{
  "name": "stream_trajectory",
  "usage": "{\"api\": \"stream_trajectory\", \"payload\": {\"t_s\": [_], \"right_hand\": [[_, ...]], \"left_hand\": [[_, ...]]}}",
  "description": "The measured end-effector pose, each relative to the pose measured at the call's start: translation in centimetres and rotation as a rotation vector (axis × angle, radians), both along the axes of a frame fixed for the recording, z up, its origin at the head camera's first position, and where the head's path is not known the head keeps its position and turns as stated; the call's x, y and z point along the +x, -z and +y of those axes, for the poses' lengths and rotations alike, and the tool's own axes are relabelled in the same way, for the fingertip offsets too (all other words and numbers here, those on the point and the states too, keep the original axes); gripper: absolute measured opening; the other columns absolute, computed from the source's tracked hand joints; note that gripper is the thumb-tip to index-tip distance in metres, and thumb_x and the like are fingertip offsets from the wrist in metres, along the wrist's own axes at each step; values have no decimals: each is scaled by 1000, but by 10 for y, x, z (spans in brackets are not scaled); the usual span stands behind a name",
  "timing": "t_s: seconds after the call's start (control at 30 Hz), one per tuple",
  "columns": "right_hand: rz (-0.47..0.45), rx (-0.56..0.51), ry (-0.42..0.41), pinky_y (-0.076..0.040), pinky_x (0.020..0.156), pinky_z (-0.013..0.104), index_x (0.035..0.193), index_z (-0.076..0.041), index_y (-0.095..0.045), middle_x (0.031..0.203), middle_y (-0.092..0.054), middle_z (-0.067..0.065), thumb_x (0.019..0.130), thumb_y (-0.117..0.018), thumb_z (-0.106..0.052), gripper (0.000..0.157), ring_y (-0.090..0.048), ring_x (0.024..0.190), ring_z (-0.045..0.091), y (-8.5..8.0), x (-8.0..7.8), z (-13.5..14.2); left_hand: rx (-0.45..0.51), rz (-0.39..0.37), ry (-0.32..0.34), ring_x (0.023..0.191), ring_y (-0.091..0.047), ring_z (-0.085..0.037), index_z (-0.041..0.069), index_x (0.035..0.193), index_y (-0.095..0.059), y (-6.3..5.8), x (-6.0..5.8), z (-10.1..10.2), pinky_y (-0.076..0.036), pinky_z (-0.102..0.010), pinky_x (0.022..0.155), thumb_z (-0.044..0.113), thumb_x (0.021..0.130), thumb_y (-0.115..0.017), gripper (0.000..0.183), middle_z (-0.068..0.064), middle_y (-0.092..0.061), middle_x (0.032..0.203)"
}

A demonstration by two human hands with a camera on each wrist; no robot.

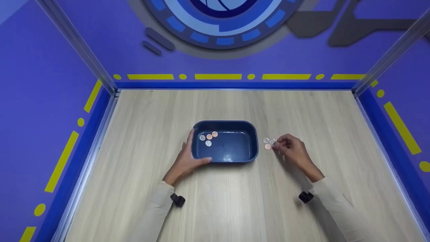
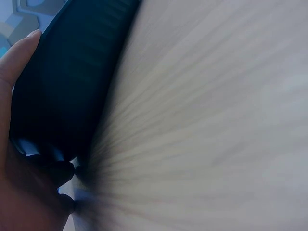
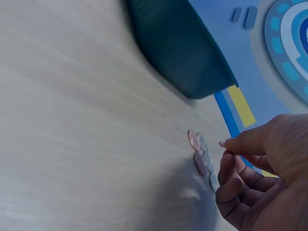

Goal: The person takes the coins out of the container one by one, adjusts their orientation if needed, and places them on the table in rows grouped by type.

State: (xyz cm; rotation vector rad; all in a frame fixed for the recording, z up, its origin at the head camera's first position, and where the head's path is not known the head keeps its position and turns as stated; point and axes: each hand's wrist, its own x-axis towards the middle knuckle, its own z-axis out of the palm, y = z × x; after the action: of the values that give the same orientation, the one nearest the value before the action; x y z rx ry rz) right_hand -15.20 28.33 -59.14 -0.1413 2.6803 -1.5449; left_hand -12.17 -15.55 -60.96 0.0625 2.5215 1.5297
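A dark blue rectangular container [image 1: 235, 148] stands on the table. My left hand [image 1: 188, 155] grips its left end, the thumb on the front rim and the fingers along the outer left wall. Inside, toward the left, lie several coins, silver ones [image 1: 208, 143] and copper ones [image 1: 215, 134]. Right of the container, my right hand [image 1: 293, 150] pinches a coin [image 3: 222, 144] between thumb and forefinger, just above the table. Below it is a small cluster of loose coins, silver [image 1: 266, 140] and copper [image 1: 267, 146]. From the right wrist, the copper coins [image 3: 201, 163] show beside overlapping silver ones.
The light wooden table [image 1: 221, 201] extends around the container. Blue-purple panels [image 1: 215, 64] with yellow marks border it at the back and both sides, joined by metal corner posts [image 1: 84, 50]. Each wrist carries a small black device [image 1: 305, 197].
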Motion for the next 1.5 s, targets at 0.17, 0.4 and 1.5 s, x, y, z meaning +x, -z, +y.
{"api": "stream_trajectory", "payload": {"t_s": [0.17, 0.4, 1.5], "right_hand": [[-3, 13, 21, -52, 58, 21, 109, 6, -71, 95, -75, 19, 103, -76, -4, 12, -67, 74, 15, 6, 2, 9], [-18, 39, 32, -53, 58, 21, 112, 6, -71, 96, -73, 19, 104, -76, -5, 14, -64, 75, 14, 12, 4, 16], [89, 219, 75, -48, 71, 19, 108, 6, -75, 97, -73, 16, 98, -76, 2, 11, -65, 86, 24, 21, 7, 14]], "left_hand": [[1, 2, -6, 164, -1, -58, 34, 179, -2, -1, -1, 1, -15, -78, 127, 46, 80, -97, 137, -17, -14, 183], [-2, 7, -4, 164, -1, -58, 34, 179, -4, 0, -2, 0, -16, -79, 126, 47, 80, -97, 137, -18, -16, 183], [-5, -9, -6, 165, 1, -55, 38, 178, -1, 0, 0, 0, -16, -79, 126, 52, 79, -97, 138, -18, -15, 183]]}}
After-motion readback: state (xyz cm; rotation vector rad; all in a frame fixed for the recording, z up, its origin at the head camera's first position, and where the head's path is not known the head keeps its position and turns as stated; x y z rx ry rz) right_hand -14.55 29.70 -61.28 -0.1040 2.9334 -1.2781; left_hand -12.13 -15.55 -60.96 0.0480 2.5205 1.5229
